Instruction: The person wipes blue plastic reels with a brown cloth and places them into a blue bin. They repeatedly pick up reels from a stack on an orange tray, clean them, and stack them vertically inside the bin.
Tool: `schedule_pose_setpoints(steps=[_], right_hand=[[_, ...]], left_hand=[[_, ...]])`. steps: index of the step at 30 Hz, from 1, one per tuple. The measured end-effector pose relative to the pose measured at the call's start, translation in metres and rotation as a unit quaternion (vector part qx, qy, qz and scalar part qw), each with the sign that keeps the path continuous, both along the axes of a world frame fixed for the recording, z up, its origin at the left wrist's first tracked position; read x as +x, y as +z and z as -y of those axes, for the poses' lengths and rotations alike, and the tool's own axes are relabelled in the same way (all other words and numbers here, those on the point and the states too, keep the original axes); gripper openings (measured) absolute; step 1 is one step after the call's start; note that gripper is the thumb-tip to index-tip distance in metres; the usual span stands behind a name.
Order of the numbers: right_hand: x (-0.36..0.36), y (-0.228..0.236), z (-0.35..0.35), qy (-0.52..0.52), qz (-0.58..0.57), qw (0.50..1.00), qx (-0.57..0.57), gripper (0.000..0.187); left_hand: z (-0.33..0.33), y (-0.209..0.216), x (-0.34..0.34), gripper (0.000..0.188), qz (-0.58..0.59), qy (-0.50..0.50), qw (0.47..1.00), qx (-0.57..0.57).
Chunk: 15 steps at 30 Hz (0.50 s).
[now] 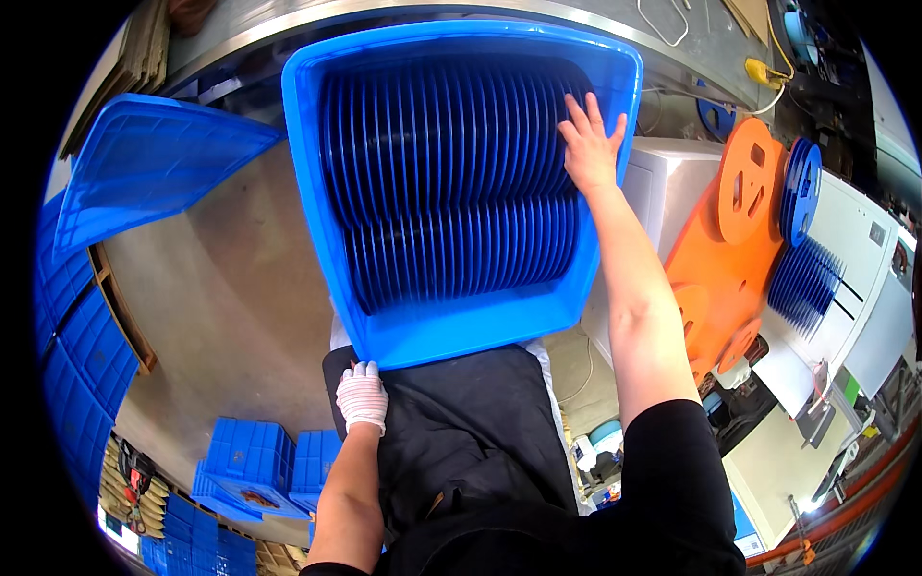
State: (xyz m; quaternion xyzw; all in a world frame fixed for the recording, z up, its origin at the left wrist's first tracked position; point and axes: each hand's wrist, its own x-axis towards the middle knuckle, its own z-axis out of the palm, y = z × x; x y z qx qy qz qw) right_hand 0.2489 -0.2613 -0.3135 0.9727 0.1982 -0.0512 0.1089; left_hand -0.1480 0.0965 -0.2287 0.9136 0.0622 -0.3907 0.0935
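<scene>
A deep blue plastic bin point(451, 336) stands in front of me, tilted, its near edge at my black-clad lap. Inside, many thin dark blue discs point(451, 134) stand on edge in two rows, one behind the other. My right hand point(591, 144) is bare and reaches over the right end of the far row. Its fingers are spread, with the fingertips at the last discs and nothing gripped. My left hand point(362, 396), in a white and pink striped glove, is at the bin's near left corner, fingers curled at the rim.
A blue lid-like panel point(158, 168) leans at the left, near stacked blue crates point(96, 360). More blue crates point(248, 456) sit at the lower left. On the right, an orange machine point(715, 259) carries blue discs point(802, 192). A metal-edged table point(250, 34) runs along the far side.
</scene>
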Motion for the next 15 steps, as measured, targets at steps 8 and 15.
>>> schedule_pose_setpoints(steps=[8,15], right_hand=[[0.001,0.006,-0.022,-0.029,-0.001,0.998,0.047,0.009],[-0.004,0.000,-0.026,0.005,-0.009,0.993,0.118,0.016]], left_hand=[[-0.003,0.001,0.001,0.028,-0.011,0.011,1.000,-0.010],[-0.005,0.002,0.001,0.024,0.012,0.015,1.000,-0.014]])
